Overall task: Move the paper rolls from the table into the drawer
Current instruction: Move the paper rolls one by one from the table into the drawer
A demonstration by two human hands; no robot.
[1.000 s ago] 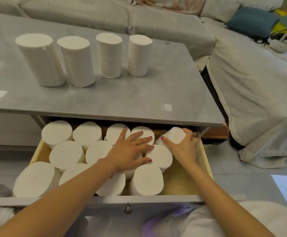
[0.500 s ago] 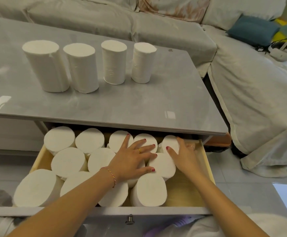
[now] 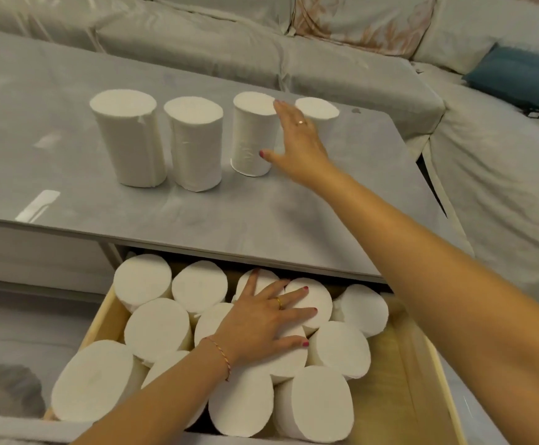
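Standing upright in a row on the grey table point(image 3: 197, 220) are four paper rolls point(image 3: 194, 142); the right hand point(image 3: 297, 139) reaches between the two rightmost, fingers spread and gripping nothing; the left hand point(image 3: 261, 319) lies flat, fingers splayed, on the rolls packed on end in the open wooden drawer point(image 3: 403, 374); a grey sofa point(image 3: 326, 53) sits behind.

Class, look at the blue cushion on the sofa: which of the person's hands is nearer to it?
The right hand. It is raised among the upright rolls on the table, across from the blue cushion. The left hand lies flat on the rolls in the drawer, much farther away.
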